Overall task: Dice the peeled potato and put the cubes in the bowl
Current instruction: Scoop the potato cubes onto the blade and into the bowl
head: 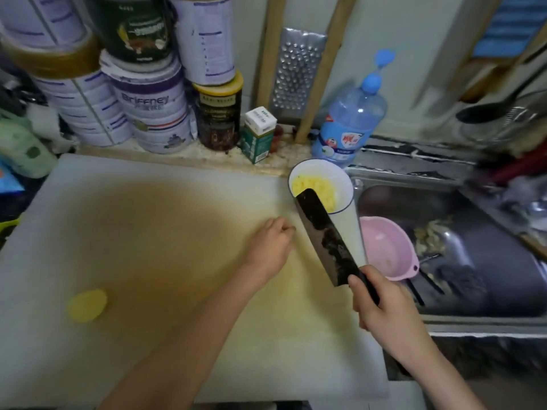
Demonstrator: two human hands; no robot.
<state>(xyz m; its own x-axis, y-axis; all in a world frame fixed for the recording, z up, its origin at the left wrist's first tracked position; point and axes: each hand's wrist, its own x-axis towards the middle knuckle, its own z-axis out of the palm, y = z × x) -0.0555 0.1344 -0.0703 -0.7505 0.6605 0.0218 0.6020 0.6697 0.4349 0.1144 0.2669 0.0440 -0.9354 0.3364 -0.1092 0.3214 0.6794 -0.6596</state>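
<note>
Yellow potato cubes (313, 189) in white bowl (344, 184)

A white cutting board (148, 232), stained yellow across its middle, sits beside the sink (503, 261). A peeled potato piece (85, 304) lies on it far left of the right hand (384, 309) gripping the knife (325, 232). The bowl (343, 184) stands at the board's edge just beyond that grip.

A cramped kitchen corner in soft, even light. A pale wall (414, 54) runs along the back. Two wooden slats (268, 69) stand upright against it, with a metal grater (297, 72) between them. Stacked tins (148, 108) crowd a speckled stone ledge (284, 159) at the left. At the right lies a steel sink (503, 276), with a dark ladle (485, 112) above it
</note>
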